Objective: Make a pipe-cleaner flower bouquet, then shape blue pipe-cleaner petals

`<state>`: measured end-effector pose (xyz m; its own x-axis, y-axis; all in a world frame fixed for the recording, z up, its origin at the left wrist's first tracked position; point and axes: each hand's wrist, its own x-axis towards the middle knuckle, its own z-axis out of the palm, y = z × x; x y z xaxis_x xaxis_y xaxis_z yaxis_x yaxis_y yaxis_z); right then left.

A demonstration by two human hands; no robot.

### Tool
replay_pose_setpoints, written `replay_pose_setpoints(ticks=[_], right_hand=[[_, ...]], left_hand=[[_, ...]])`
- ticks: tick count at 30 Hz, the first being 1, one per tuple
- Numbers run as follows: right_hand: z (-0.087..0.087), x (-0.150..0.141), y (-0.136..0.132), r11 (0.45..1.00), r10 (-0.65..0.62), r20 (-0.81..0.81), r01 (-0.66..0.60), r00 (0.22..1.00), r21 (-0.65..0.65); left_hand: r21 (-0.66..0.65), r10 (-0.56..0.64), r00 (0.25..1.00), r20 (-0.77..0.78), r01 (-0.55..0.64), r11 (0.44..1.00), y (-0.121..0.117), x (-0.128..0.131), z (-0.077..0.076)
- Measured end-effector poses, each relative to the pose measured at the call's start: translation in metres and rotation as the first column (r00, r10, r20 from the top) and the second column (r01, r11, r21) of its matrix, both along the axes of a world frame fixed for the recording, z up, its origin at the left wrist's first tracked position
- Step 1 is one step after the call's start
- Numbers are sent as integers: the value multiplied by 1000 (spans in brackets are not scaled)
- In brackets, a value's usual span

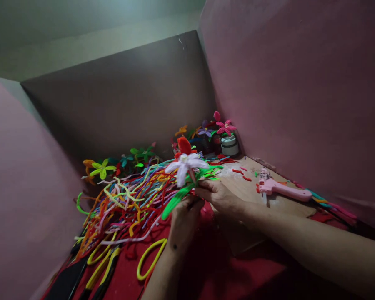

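Note:
Both hands meet at a pipe-cleaner flower (pixel 182 171), held upright in front of me. It has fuzzy white petals, with a red bloom (pixel 184 146) showing just above them; whether that belongs to the same piece I cannot tell. A long green leaf (pixel 176 202) slants down to the left from the stem. My left hand (pixel 186 216) is closed around the lower stem, its fingertips partly hidden. Just above and to the right, my right hand (pixel 218 195) pinches the stem below the petals.
Loose colourful pipe cleaners (pixel 121 208) spread over the red cloth (pixel 225 266) at left. Yellow-and-black pliers (pixel 105 271) and a yellow loop handle (pixel 151 258) lie nearer. Right, a pink glue gun (pixel 281 190) rests on a board (pixel 295 207). Finished flowers (pixel 102 168) and a white jar (pixel 229 146) stand behind.

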<state>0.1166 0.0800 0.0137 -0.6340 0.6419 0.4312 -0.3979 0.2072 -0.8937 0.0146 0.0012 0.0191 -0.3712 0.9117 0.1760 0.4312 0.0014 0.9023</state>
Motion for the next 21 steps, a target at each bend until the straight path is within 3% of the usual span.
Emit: replay_pose_setpoints(ticks=[6,10,13,17,21], right_hand=[[-3,-1,4,990,-129,60,125,990,68],[4,1,-1,999,-38,-32,38,999,2],[5,1,-3,997,-14,-84,8,996,-71],[1,-1,-2,990,-33,-19,30,999,-135],[-3,-1,0,991,-59,35,62,998,-116]], left_hand=[[31,80,994,-79,-78,997,0,-1,-3],[24,119,989,-84,-118,993,-1,0,0],[60,54,997,-46,-51,997,-2,0,2],[110,-47,992,114,34,993,0,-4,-2],[38,-58,982,177,52,998,0,-5,-2]])
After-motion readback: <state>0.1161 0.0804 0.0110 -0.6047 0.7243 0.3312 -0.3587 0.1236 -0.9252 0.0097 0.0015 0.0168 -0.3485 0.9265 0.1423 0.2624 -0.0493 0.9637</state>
